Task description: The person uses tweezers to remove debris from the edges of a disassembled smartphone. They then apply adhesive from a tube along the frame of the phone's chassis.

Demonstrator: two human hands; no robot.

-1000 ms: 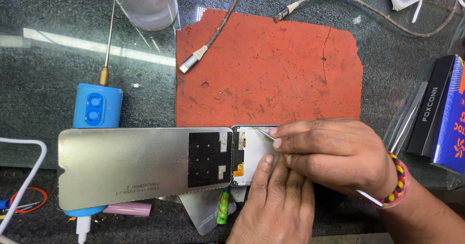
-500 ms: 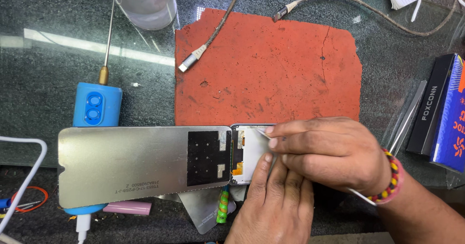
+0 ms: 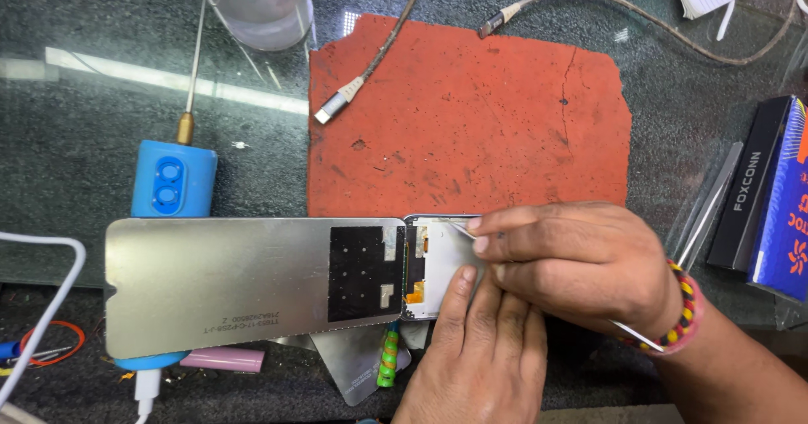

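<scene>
Right hand (image 3: 581, 260) tweezers (image 3: 673, 251) at phone frame (image 3: 438, 264) edge; left hand (image 3: 484, 348) steadies.

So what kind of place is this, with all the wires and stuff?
Probably a phone repair bench. An opened phone frame lies under the hands with its silver screen panel folded out beside it, a worn red work mat sits behind, and loose charging cables lie across the glass-topped table.

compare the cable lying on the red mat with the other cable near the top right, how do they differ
The dark cable with a silver plug lies with its end on the worn red rubber mat; the pale grey cable with a white plug rests on the dark glass tabletop, just beyond the mat's top edge. The first runs fairly straight down from the top; the second curves away rightward. Both lie loose, plugs unconnected, away from either hand.
</scene>
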